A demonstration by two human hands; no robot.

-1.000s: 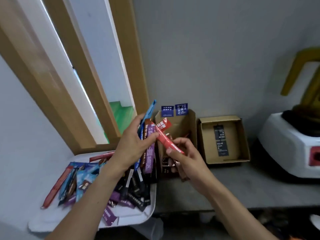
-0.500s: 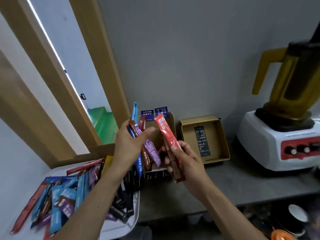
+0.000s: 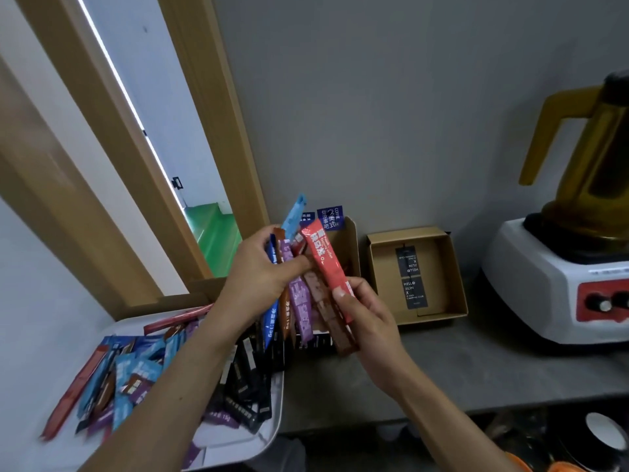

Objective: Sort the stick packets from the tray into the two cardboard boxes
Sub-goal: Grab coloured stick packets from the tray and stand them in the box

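- A wooden door frame (image 3: 112, 165) slants up far left of the open box (image 3: 456, 274); a green floor (image 3: 214, 233) shows through its gap.
- The white tray (image 3: 277, 403) sits well left of the open box and nearer the camera. It carries a loose heap of stick packets (image 3: 136, 379): blue and red ones on its far side, black ones on the side toward the open box.
- The left hand (image 3: 262, 281) is raised left of the open box. Its fingers are curled round a fan of packets (image 3: 299, 301) in blue, orange and purple, with one pale blue end sticking up.
- The right hand (image 3: 367, 321) is just left of the open box and close to the left hand. It pinches the red packet (image 3: 326, 264) under its thumb, with a brown packet (image 3: 326, 311) lying behind it.
- The two hands and their packets cover most of the second box (image 3: 350, 247), which stands just left of the open box. Only its right wall and the blue cards (image 3: 330, 218) at its back show.
- The open box lies flat on the grey counter (image 3: 476, 362) against the wall, with a black label (image 3: 410, 277) on its floor.
- A blender (image 3: 544, 284) with a white base, a red panel and an amber jug stands right of the open box, apart from it.
- A white cup (image 3: 602, 434) sits below the counter edge, down and right of the open box.
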